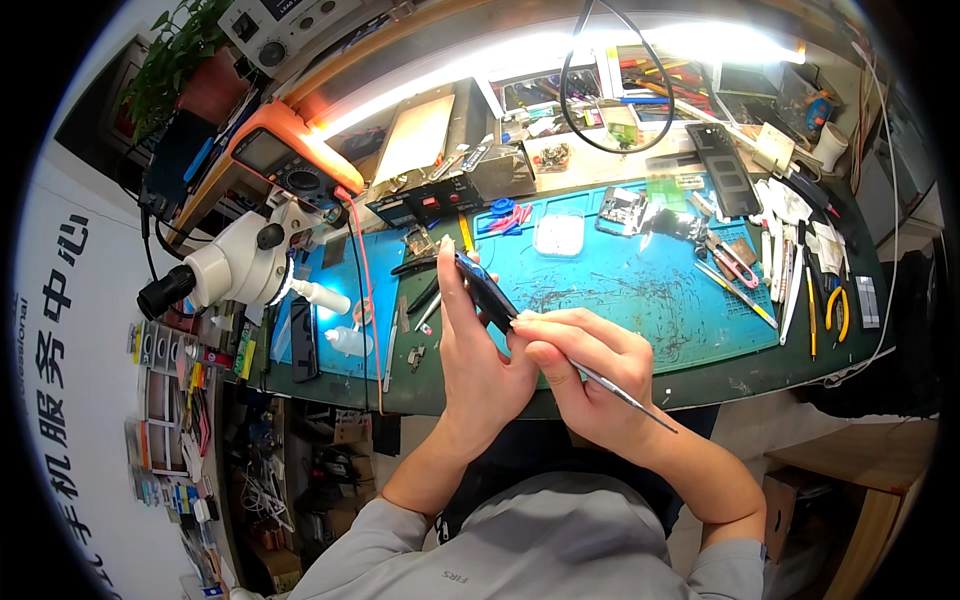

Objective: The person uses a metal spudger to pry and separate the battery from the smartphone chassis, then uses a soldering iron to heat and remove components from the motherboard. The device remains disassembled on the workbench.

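My left hand (476, 365) is wrapped around a dark smartphone (487, 290), tilted nearly edge-on above the front of the blue work mat (600, 310). My right hand (605, 375) pinches a slim metal tool (625, 396), whose thin dark end sticks out backward past the palm. Its working end is hidden among the fingers, which meet the phone's lower edge. Whether the tool touches the phone, I cannot tell.
A microscope (225, 272) and an orange multimeter (290, 160) stand to the left. Plastic bottles (348, 341) lie below them. A clear box (559, 234), phone parts (622, 210), yellow-handled pliers (838, 312) and several hand tools cover the back and right. A cable loop (566, 85) hangs overhead.
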### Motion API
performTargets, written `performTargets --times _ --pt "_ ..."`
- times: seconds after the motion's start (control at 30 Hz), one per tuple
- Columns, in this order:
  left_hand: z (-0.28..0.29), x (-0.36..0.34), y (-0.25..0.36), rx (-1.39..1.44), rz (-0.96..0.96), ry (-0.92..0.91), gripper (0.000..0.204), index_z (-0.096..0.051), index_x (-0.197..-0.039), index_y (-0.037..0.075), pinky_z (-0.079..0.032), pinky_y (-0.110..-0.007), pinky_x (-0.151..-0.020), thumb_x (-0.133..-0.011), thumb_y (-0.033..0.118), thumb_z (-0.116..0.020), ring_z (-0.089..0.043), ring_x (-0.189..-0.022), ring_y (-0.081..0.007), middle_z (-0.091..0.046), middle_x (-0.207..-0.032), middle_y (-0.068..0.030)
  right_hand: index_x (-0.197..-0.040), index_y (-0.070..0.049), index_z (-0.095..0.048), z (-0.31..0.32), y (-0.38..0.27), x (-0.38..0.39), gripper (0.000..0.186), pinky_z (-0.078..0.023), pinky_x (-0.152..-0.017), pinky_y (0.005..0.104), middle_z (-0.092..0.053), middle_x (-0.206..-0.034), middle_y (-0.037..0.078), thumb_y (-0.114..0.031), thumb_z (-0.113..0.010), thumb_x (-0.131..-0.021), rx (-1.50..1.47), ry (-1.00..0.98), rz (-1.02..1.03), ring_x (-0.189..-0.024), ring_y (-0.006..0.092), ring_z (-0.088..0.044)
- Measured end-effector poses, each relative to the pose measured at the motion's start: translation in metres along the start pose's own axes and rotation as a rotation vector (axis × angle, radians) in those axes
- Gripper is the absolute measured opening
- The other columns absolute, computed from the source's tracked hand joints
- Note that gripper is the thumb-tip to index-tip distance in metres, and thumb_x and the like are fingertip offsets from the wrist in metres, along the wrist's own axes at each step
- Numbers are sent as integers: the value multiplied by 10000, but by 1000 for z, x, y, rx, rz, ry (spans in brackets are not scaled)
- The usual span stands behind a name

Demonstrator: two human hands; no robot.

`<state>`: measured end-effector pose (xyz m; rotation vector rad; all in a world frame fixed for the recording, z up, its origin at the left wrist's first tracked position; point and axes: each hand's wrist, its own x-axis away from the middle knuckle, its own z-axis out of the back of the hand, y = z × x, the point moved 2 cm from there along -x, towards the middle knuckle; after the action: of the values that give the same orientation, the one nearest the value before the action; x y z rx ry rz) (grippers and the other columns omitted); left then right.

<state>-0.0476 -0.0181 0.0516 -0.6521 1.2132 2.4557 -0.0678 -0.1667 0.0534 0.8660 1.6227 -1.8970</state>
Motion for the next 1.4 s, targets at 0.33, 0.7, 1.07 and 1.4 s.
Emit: performTargets --times 0.33,0.7,1.07,1.4 --pt "-1 -1 2 -21 -8 6 932 -90 -1618 -77 -595 -445 -884 -924 139 -672 -679 -1087 -401 -521 -1331 -318 -1039 -6 -748 1 0 0 115 -601 -688 339 -762 -970 141 -42 -743 -929 -12 0 -1 -808 287 -755" --pt "-1 -1 4 -19 15 -6 932 -89 -1616 -83 -587 -453 -897 -908 116 -661 -677 -1100 -418 -521 -1331 -329 -1041 -4 -749 2 1 1 113 -598 -681 337 -763 -972 140 -39 -738 -933 -19 -3 -12 -798 283 -751" --pt "0 0 -3 -63 1 -12 942 -91 -1617 -84 -555 -479 -970 -873 80 -645 -628 -1208 -477 -465 -1422 -383 -1038 -5 -751 1 -1 0 111 -596 -675 338 -762 -964 146 -38 -741 -932 -16 1 -17 -790 289 -749" --pt "0 -2 1 -35 17 -11 936 -102 -1616 -79 -544 -500 -955 -866 73 -641 -626 -1186 -498 -491 -1379 -387 -1036 -3 -758 0 0 0 110 -596 -670 335 -763 -958 147 -54 -742 -941 -26 16 -26 -781 286 -750"
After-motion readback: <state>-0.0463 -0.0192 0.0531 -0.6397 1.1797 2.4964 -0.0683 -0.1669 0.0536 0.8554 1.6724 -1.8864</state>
